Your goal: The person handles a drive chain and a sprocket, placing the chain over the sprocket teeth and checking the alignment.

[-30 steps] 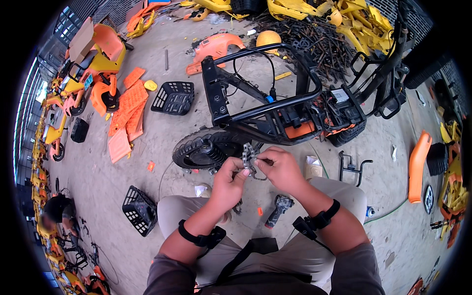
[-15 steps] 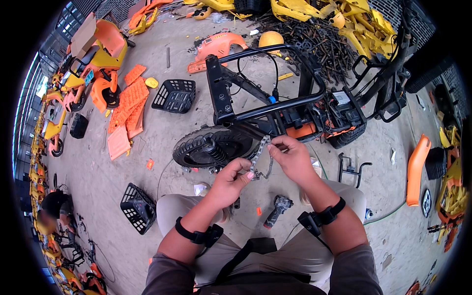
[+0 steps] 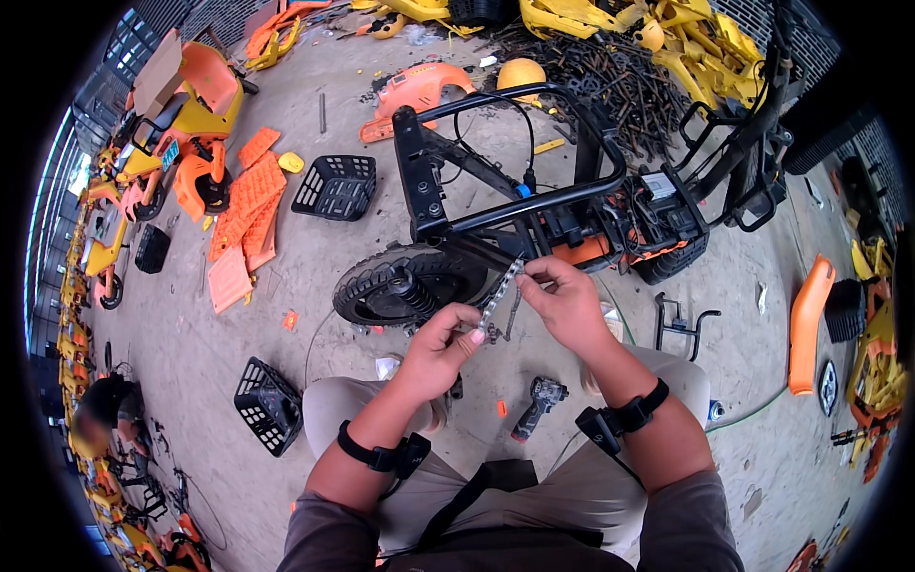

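Observation:
A metal drive chain is stretched between my two hands, with a loose end dangling below. My left hand pinches its lower part between thumb and fingers. Higher up and to the right, my right hand grips the other end. Just beyond my hands lies the black rear wheel with its shock absorber, beneath a stripped black scooter frame. On the floor between my feet rests a grey cordless power tool.
Black plastic crates stand at upper left and beside my left knee. Orange panels lie to the left; a black bracket is right of my hands. A crouching person is at far left.
The chain has been pulled straighter between my hands, and its dangling end has swung. Both hands stay nearly in place.

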Available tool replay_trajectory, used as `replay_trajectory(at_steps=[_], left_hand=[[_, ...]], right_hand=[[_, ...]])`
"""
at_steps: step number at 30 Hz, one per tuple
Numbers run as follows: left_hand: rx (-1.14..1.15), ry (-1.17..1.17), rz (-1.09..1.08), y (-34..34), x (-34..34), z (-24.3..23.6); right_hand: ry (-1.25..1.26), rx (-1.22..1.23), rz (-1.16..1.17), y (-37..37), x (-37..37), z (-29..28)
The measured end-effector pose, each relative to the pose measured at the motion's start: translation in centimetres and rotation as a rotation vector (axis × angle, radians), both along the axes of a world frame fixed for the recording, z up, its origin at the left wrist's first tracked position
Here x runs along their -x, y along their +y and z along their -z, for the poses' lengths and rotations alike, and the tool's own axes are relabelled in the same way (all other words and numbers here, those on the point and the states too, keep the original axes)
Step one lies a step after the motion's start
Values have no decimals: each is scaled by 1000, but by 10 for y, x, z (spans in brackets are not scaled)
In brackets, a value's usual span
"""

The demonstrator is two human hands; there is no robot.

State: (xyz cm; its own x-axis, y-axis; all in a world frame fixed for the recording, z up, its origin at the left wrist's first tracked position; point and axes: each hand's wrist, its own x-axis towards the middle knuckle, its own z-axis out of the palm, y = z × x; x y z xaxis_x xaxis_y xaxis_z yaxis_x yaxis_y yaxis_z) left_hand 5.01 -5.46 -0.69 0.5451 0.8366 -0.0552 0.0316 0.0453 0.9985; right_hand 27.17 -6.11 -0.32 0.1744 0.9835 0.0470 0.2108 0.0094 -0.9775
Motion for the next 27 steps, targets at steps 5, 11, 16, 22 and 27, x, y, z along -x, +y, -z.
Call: replay_trajectory(at_steps=[5,11,16,22,27], left_hand=[[-79,70,-9,-2,1,2],[-218,57,-11,-4,-4,-1],[-261,15,21,-3,-4,2],[-335,9,-1,-3,-4,3],[-292,-23,-7,-3,-3,3]], right_hand=[[64,30,-50,0,-1,4],[208,-10,-87,2,-1,12],[230,28,-135,1,-1,14],[275,64,-179,1,6,14],[353,74,-206,0,10,9]])
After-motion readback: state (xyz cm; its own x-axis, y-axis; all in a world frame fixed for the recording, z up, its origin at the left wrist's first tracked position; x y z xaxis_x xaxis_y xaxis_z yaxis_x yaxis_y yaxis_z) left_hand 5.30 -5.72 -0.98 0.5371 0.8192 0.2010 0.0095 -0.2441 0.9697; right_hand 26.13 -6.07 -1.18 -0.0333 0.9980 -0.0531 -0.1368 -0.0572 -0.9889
